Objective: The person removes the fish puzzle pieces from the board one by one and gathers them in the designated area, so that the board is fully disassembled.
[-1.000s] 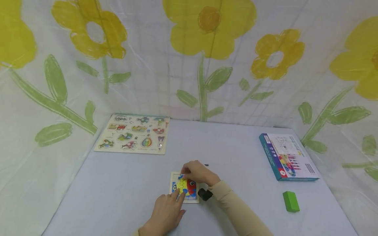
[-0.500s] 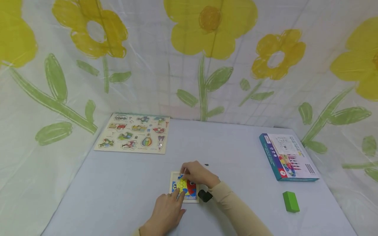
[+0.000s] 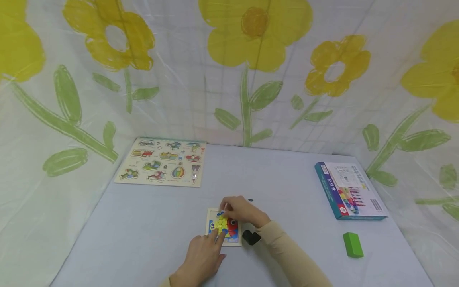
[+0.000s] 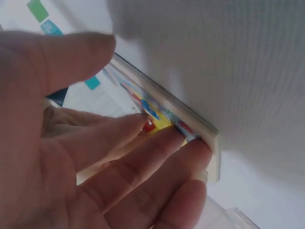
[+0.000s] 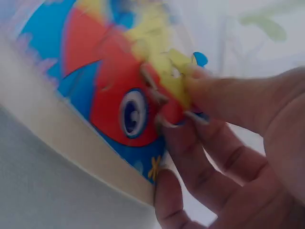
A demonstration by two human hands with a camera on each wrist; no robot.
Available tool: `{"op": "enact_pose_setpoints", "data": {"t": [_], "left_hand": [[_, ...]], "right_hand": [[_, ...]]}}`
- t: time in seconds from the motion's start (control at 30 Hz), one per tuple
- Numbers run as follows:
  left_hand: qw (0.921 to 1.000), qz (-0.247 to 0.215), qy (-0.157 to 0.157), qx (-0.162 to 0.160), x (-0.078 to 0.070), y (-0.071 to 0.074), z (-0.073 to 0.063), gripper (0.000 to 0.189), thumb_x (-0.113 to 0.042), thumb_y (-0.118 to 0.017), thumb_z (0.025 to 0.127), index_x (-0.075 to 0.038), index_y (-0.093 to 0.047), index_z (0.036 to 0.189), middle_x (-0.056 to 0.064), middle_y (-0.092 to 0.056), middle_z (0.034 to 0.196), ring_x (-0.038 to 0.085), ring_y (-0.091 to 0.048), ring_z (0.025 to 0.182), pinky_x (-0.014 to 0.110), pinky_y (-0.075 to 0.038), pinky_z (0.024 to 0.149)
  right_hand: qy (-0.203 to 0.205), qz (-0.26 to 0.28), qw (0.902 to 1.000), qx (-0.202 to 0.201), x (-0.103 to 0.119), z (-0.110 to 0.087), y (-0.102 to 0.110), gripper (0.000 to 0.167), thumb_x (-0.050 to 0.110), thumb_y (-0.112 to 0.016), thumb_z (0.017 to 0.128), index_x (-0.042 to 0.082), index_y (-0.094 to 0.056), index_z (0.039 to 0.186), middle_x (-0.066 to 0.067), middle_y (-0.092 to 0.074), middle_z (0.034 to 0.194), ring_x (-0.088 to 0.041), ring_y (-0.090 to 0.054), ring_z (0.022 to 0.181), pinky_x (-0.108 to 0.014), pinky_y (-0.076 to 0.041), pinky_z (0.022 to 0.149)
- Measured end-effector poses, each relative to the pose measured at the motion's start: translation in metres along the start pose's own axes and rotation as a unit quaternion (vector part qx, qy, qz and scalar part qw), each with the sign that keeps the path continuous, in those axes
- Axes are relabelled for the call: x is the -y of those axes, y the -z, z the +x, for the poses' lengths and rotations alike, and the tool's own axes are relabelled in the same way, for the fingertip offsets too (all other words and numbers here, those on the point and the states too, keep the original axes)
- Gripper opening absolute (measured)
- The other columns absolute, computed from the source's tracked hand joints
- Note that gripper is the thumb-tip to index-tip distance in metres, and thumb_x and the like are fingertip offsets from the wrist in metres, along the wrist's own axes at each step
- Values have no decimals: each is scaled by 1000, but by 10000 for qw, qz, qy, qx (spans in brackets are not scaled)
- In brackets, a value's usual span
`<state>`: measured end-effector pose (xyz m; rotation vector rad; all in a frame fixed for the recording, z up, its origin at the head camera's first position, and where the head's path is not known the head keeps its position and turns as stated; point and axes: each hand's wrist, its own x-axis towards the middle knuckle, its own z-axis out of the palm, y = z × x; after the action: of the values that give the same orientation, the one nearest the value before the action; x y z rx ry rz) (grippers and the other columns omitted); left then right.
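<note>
While the left hand [image 3: 201, 254] stays put, the right hand [image 3: 239, 208] shifts slightly

We find the left hand's fingers extended and resting on the fish puzzle [image 3: 232, 231], which lies on the desk [image 3: 154, 223] beneath both hands. The right hand, marginally farther right than half a second ago, pinches a yellow piece [image 5: 179, 58] near the puzzle's far edge; we judge the work barely advanced. Its sleeved forearm [image 3: 290, 254] slants in from the near right.

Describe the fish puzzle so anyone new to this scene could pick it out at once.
On the pale table, find the person's left hand and right hand. Both are at the fish jigsaw puzzle, set in a light wooden frame. Unlike the larger vehicle puzzle board farther back, it shows one red-headed, yellow-bodied fish.
</note>
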<state>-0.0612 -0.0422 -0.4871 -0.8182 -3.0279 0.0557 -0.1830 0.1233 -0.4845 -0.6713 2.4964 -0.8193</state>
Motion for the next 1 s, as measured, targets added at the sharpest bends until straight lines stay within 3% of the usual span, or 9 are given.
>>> {"op": "enact_pose_setpoints", "data": {"t": [0.17,0.37,0.63,0.87,1.0], "left_hand": [[9999,27,38,-118,-2,-2,1,61,-54,-74,88,-17,-67,136,4,-73,123,15,-64,70,27,-48,60],[9985,280,80,-464,-7,-7,2,60,-56,-76,85,-16,-71,130,3,-68,110,16,-63,74,27,-44,61],[9959,425,185,-781,-9,-12,3,57,-57,-79,82,-16,-75,122,2,-64,106,17,-62,89,29,-47,62],[9961,552,194,-667,-10,-9,5,55,-55,-80,82,-16,-76,120,1,-59,100,16,-59,90,28,-45,63],[9964,474,234,-670,-11,-9,4,55,-54,-80,82,-15,-75,120,2,-60,106,16,-59,91,28,-46,64]], "right_hand": [[-216,-467,9985,-204,4,1,-7,14,15,-75,94,11,-77,107,-5,-71,98,-8,-58,81,-21,-53,72],[-450,-76,9982,-385,3,1,-8,17,14,-80,90,9,-80,106,-7,-73,97,-11,-60,82,-23,-56,71],[-40,25,9997,-253,-2,4,-3,16,14,-80,90,8,-81,104,-7,-74,93,-8,-58,79,-18,-51,67],[103,657,9974,-270,-7,4,-1,15,13,-78,91,6,-82,103,-9,-78,94,-5,-60,77,-17,-49,64],[73,373,9990,-217,-5,1,-2,14,16,-78,92,10,-83,104,-6,-80,102,-5,-60,85,-17,-51,69]]}}
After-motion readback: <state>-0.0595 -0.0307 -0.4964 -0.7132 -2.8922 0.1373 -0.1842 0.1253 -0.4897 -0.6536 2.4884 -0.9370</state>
